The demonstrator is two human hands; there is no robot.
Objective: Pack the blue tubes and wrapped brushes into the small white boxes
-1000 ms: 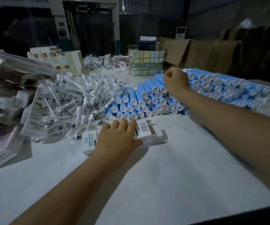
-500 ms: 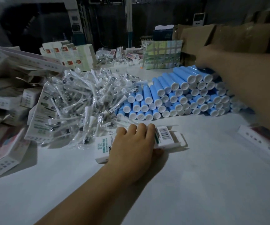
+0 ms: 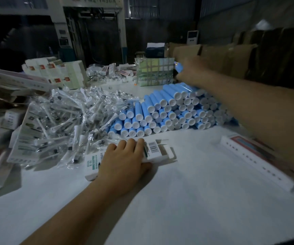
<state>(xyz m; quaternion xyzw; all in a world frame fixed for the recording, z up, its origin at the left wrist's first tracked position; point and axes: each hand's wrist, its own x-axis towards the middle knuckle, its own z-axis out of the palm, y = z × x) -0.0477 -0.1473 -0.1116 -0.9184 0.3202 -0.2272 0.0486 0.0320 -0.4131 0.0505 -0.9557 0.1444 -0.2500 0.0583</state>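
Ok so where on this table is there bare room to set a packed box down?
The white tabletop is bare in front of the small white box under the left hand, out to the flat printed carton on the right. Behind the box it is crowded: wrapped brushes left, stacked blue tubes beyond.

The grey machine (image 3: 89,4) at the back bears stencilled letters along its top edge that read roughly "FMZ-1450A", though the start of the line is cut off and blurred. The small white box (image 3: 96,161) under the left hand (image 3: 125,161) carries green print reading "X-51" beside a line that looks like "SONIC ELECTRIC", and a black barcode (image 3: 153,147) whose digits are too small to read. Print on the other boxes is blurred.
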